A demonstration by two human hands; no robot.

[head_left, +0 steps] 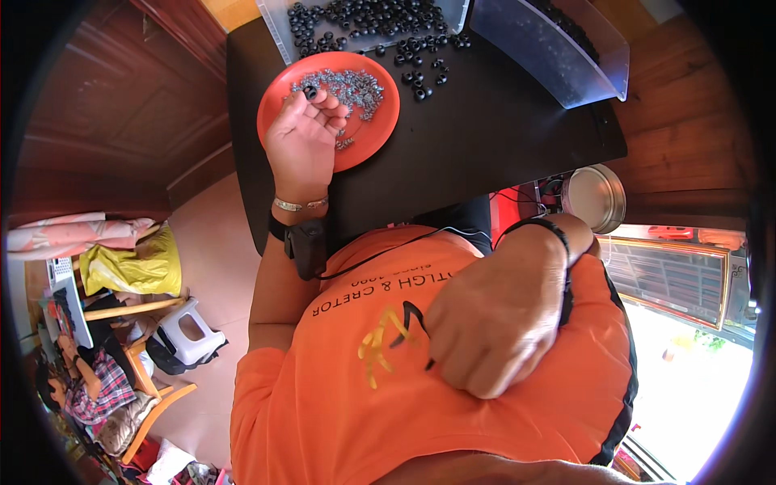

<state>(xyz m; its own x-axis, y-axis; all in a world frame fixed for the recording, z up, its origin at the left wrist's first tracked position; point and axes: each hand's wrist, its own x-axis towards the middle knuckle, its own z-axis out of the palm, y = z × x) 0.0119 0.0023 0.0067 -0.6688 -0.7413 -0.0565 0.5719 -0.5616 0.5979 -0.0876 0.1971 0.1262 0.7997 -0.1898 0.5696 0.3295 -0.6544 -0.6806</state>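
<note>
My left hand hovers palm up over a red-orange plate. Its thumb and forefinger pinch a small black bead-like piece with a hole in it. On the plate lies a heap of small metal springs, partly covered by the hand. My right hand is curled in front of the orange shirt, back of the hand showing. A small dark piece pokes out by its fingertips; its kind cannot be made out.
A clear bin of black bead-like pieces stands at the table's far edge, with loose black pieces spilled before it. Another clear bin sits far right. A round tin is beside the table. Another person sits at left.
</note>
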